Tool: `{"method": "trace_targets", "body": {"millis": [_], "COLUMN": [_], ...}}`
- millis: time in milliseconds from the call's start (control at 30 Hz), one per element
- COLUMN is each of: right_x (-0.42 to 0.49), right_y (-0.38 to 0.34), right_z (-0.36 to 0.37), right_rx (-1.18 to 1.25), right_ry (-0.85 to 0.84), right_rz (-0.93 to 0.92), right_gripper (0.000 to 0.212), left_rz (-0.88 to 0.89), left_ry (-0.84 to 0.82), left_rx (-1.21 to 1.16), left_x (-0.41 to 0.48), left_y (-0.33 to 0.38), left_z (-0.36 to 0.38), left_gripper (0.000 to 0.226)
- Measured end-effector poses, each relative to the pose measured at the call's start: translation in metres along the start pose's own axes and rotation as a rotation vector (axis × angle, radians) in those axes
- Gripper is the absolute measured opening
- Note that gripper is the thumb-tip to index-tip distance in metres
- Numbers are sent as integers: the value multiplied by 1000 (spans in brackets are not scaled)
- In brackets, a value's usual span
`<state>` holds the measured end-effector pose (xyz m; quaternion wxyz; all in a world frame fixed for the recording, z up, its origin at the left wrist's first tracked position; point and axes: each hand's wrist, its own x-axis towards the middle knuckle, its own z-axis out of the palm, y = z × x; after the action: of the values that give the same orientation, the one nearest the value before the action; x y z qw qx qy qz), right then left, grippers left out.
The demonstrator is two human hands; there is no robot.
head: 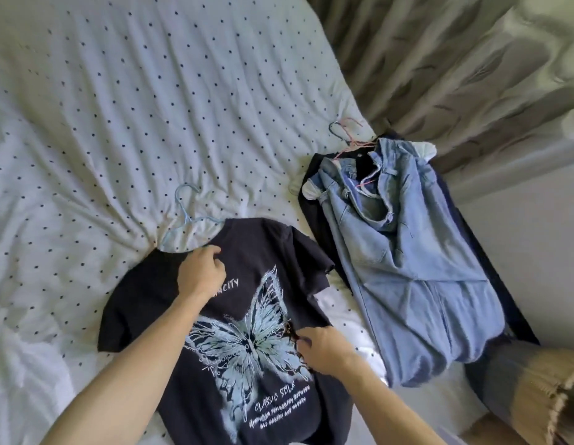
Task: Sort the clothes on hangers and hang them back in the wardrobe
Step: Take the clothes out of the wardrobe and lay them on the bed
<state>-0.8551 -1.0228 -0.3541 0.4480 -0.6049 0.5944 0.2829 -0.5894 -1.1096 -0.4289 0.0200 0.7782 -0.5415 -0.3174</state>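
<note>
Black jersey in both grips: pinches a fold of the black T-shirt (144, 303) just below the neckline with the left hand (200, 273), fingers curled in toward the thumb, and bunches a second fold at the right edge of the butterfly print (243, 345) with the right hand (321, 350), knuckles up, fingertips closed on the cloth. Has the shirt lying print-up on the bedspread (118, 107), collar away from the person, hem toward the bottom of the view, one short sleeve spread left and the other creased toward the right. Shows pale blue wings and white lettering (CLASSIC STYLE legible low down, the smaller lines too blurred to read). Meets a light blue hanger (186, 213) at the collar, hook flat on the white, dark-dotted cover, lower ends touching the neck opening; cannot tell whether either end sits inside the shirt. Passes, just beside the right sleeve, to light blue jeans (407, 268) heaped on a dark garment (314, 200) at the right edge of the bed, with a pink hanger (349, 139) poking out at the top of the heap. Ends at a grey-green curtain (455, 59) beyond the bed and pleated tan fabric (536, 396) in the lower right corner.
</note>
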Motion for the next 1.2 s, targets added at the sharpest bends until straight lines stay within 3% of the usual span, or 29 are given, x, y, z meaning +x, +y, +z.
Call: {"method": "trace_targets", "body": {"millis": [200,367,533,700,900,1200], "right_x": [-113,-222,-342,-466,-581,-681], "right_y": [60,147,247,333,402,389], "right_z": [-31,-27,32,126,265,435], "right_rx": [59,160,352,486,622,869], "right_ry": [330,693,1031,1338,1589,1693], "right_rz": [24,7,124,360,746,1387], "right_gripper": [37,34,41,34,30,31], "left_rz": [444,766,1070,1402,1845,2363], "left_ry": [-227,-225,-161,-167,-351,-639], "left_rx": [277,466,531,557,636,653], "left_x": [-113,-203,-310,-441,-630,-859], "left_y": [114,222,330,433,511,534], "left_z": [-2,11,36,81,158,246], "left_gripper": [35,41,42,46,45,44]}}
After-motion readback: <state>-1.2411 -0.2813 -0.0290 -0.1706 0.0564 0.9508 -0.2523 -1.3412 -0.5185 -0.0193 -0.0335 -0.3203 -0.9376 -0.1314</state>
